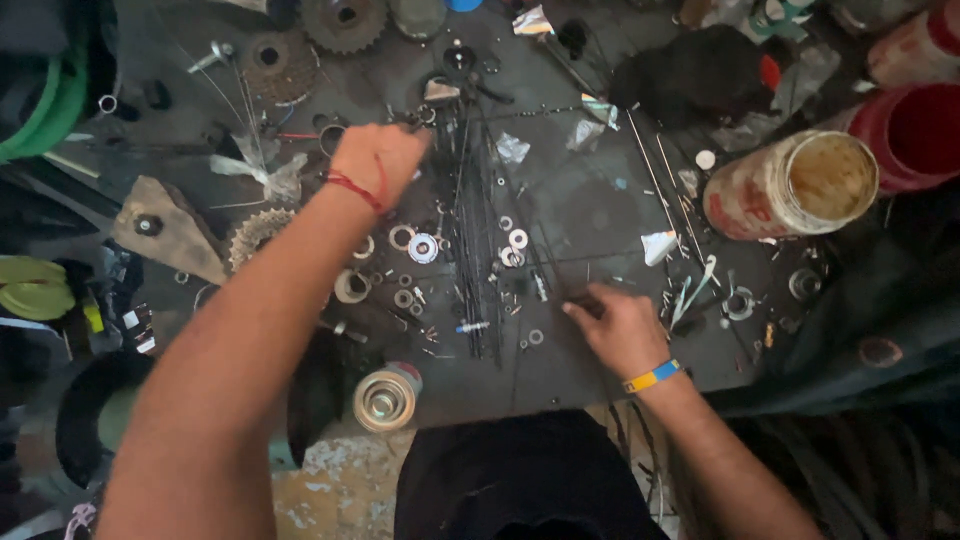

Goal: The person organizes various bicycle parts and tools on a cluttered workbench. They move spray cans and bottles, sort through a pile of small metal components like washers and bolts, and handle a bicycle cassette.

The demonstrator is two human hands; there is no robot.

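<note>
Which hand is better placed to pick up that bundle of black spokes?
Probably the left hand: it is already at the far end of the black spokes. The right hand rests to their side, fingers on loose thin rods near the washers.

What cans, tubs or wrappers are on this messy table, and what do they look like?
Labelled can: far right, lying on its side, round, white and red label, yellowish open mouth.
Red tubs: top right corner, round, red, open mouths.
Foil scraps: near the table's top edge, crumpled, silvery.
White scrap: left of the can, above the right hand, small, folded.
No screens or signs in view.
</note>
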